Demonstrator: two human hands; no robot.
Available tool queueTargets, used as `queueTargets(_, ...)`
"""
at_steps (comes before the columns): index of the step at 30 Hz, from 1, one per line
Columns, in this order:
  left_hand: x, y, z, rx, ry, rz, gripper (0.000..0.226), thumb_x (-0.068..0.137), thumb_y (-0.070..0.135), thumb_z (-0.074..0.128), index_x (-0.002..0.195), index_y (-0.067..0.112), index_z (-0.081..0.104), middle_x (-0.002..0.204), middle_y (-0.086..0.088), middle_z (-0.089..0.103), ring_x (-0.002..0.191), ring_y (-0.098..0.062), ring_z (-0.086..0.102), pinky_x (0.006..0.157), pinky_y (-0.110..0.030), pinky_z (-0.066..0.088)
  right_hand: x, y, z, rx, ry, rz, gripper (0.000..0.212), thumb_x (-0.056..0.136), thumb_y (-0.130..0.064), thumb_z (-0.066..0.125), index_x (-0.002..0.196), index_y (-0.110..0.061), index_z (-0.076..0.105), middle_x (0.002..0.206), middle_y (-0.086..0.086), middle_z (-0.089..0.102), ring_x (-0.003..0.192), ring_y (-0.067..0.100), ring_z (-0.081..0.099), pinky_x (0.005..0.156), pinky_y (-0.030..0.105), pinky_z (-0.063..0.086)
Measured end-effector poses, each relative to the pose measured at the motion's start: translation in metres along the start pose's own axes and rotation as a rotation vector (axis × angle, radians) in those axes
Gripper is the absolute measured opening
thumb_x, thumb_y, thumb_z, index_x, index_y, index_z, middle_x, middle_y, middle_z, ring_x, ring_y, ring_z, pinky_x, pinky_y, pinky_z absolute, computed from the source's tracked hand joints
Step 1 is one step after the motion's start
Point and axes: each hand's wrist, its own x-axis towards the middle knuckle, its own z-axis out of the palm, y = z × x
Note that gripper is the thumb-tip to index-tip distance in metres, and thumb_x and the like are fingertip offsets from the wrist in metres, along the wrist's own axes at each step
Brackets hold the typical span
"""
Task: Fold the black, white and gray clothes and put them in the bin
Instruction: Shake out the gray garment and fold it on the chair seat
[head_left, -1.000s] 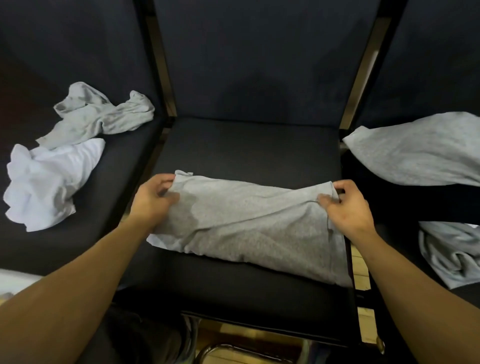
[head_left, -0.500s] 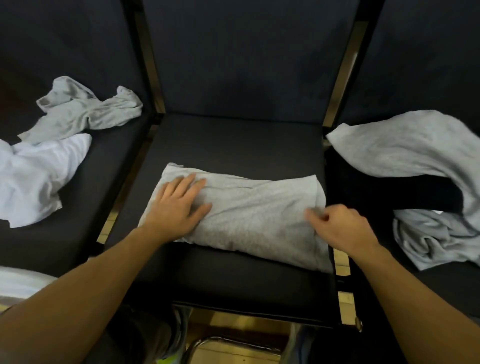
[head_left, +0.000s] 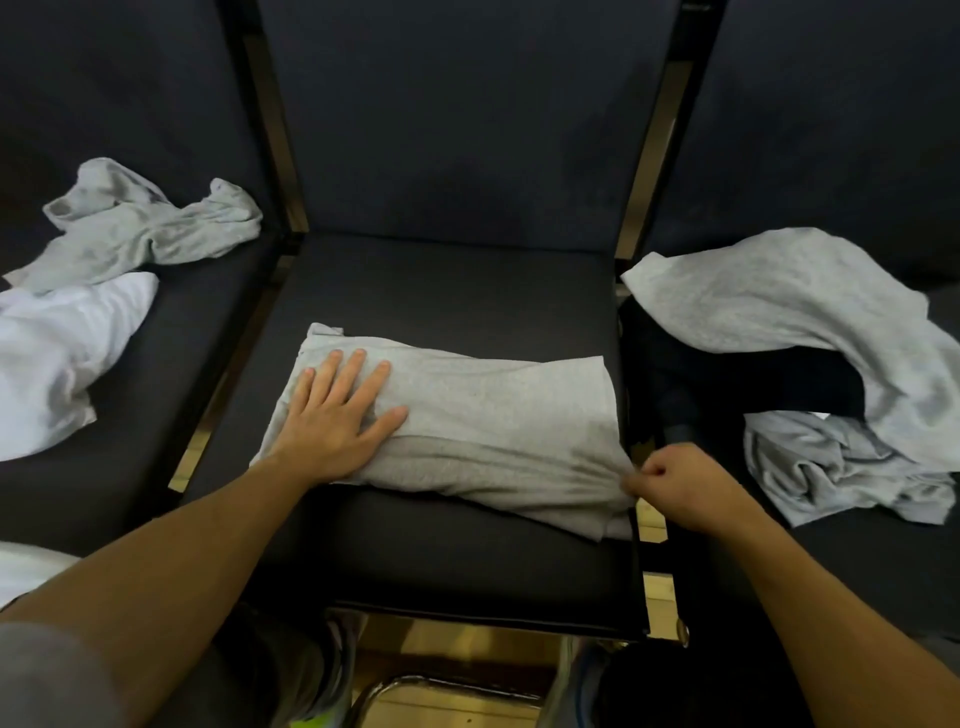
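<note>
— Fingers (head_left: 358, 364) of our left hand (head_left: 337, 421) lay straight and spread, pressing flat on the left end of the folded gray garment (head_left: 493, 415); those of our right hand (head_left: 675, 483) were curled, pinching its right edge near the front.

— And the cloth itself?

— Soft heathered knit, folded into a long, slightly puffy rectangle, with a darker ribbed band along its near edge. It lay across the middle of the center seat (head_left: 441, 291), its right end reaching the seat's right edge.

— What did we see on the other seats?

— Dark woven upholstery everywhere. On the left seat (head_left: 171, 364), a crumpled gray piece (head_left: 150, 228) toward the back, with a rumpled white one (head_left: 57, 353) in front of it, the two touching. On the right seat (head_left: 857, 561), a gray garment (head_left: 779, 296) draped loosely over a black one (head_left: 727, 379), with another bunched gray piece (head_left: 831, 462) at the front.

— And any container?

— We could not make one out.
</note>
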Motion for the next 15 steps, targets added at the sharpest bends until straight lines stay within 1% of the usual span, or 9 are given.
queueTargets(1,0.002,0.000,-0.001,-0.030,-0.028,-0.012,0.097,0.074,0.093,-0.008,0.159,0.047,0.000,0.171,0.006,-0.008,0.156,-0.018,-0.013,0.126,-0.046,-0.009,0.000,0.005,0.001,-0.006,-0.021,0.017,0.055,0.089,-0.023,0.072,0.047,-0.018,0.037,0.044,-0.005,0.030,0.037,0.008,0.029,0.047,0.026,0.029)
queueTargets(3,0.007,0.002,-0.007,-0.078,-0.095,-0.026,0.095,0.075,0.091,-0.002,0.159,0.047,-0.001,0.170,0.007,-0.012,0.155,-0.016,-0.017,0.124,-0.044,-0.012,-0.001,0.013,0.006,0.002,-0.035,0.048,0.052,0.090,-0.024,0.072,0.050,-0.018,0.039,0.046,-0.004,0.033,0.040,0.010,0.034,0.049,0.026,0.032)
queueTargets(6,0.012,0.005,-0.018,-0.105,-0.178,-0.057,0.091,0.080,0.084,0.004,0.161,0.042,0.003,0.170,0.006,-0.011,0.155,-0.015,-0.017,0.124,-0.043,-0.013,-0.002,0.014,0.010,-0.041,-0.023,0.035,0.051,0.089,-0.026,0.072,0.051,-0.018,0.039,0.048,-0.001,0.037,0.045,0.015,0.038,0.051,0.027,0.033)
queueTargets(8,0.010,0.005,-0.022,-0.076,-0.163,-0.052,0.081,0.093,0.078,0.012,0.162,0.036,0.007,0.171,0.002,-0.004,0.156,-0.017,-0.011,0.125,-0.045,-0.009,-0.004,0.014,0.007,-0.077,-0.008,0.032,0.049,0.089,-0.027,0.070,0.051,-0.017,0.041,0.050,-0.001,0.040,0.046,0.015,0.040,0.052,0.028,0.034)
queueTargets(9,0.006,0.008,-0.023,-0.027,-0.087,-0.012,0.080,0.096,0.076,0.012,0.163,0.033,0.011,0.171,-0.003,0.002,0.157,-0.020,-0.005,0.126,-0.047,-0.005,-0.005,0.015,0.007,-0.082,0.010,0.029,0.047,0.090,-0.029,0.069,0.053,-0.017,0.043,0.051,-0.001,0.043,0.048,0.015,0.043,0.053,0.029,0.036)
queueTargets(11,-0.004,0.025,-0.023,0.062,0.102,0.136,0.085,0.096,0.076,0.007,0.162,0.023,0.022,0.169,-0.013,0.017,0.157,-0.027,0.008,0.126,-0.050,0.005,-0.006,0.014,0.008,-0.067,0.079,0.018,0.037,0.092,-0.041,0.067,0.066,-0.019,0.053,0.063,-0.002,0.056,0.058,0.014,0.052,0.058,0.030,0.040)
queueTargets(12,-0.010,0.037,-0.022,0.067,0.145,0.215,0.086,0.096,0.075,0.008,0.162,0.021,0.023,0.168,-0.014,0.018,0.157,-0.028,0.009,0.126,-0.050,0.005,-0.007,0.011,0.008,-0.044,0.117,0.016,0.034,0.092,-0.050,0.066,0.078,-0.021,0.056,0.074,-0.002,0.060,0.065,0.012,0.054,0.063,0.032,0.042)
queueTargets(13,-0.016,0.052,-0.017,0.047,0.138,0.274,0.085,0.097,0.075,0.011,0.162,0.021,0.019,0.169,-0.013,0.013,0.158,-0.027,0.004,0.127,-0.049,0.002,-0.007,0.008,0.010,-0.023,0.142,0.024,0.037,0.091,-0.058,0.063,0.089,-0.022,0.056,0.083,-0.002,0.062,0.071,0.011,0.055,0.067,0.034,0.042)
queueTargets(15,-0.030,0.077,-0.004,0.013,0.063,0.323,0.088,0.095,0.078,0.016,0.164,0.024,0.007,0.171,-0.007,-0.003,0.157,-0.021,-0.010,0.127,-0.048,-0.004,-0.005,0.000,0.015,-0.021,0.135,0.032,0.054,0.087,-0.070,0.058,0.106,-0.020,0.051,0.099,-0.002,0.060,0.083,0.017,0.057,0.073,0.036,0.043)
